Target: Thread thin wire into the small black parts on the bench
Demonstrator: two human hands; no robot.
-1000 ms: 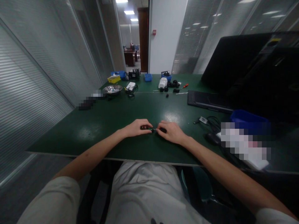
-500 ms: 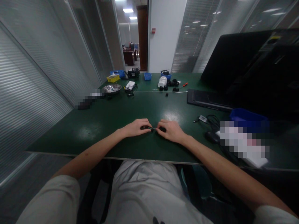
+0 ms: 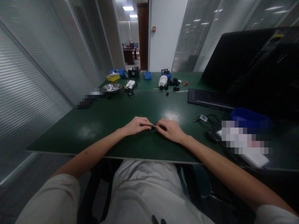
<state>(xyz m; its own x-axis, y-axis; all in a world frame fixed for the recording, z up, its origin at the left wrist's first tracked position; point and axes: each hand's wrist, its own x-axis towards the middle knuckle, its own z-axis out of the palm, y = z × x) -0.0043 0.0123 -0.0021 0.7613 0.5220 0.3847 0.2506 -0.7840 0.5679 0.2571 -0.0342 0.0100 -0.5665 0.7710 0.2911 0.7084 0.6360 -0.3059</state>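
Note:
Near the front middle of the green table, my left hand is closed in a pinch on a small black part, mostly covered by the fingers. Just to its right, my right hand is closed, with thumb and fingertips together on a small dark piece. A thin pale bit shows between the two hands, where the pieces meet or nearly meet. Their exact kind is too small to make out. Both hands are low over the tabletop.
Farther back are a metal bowl, a white adapter with cable, blue bins, a white device, black parts and a red screwdriver. At right: a monitor, a mouse and a blue tray.
My left hand has shifted and turned slightly, and the black part at its fingertips shows at a different angle. My right hand stays almost in place. The view has tilted very slightly.

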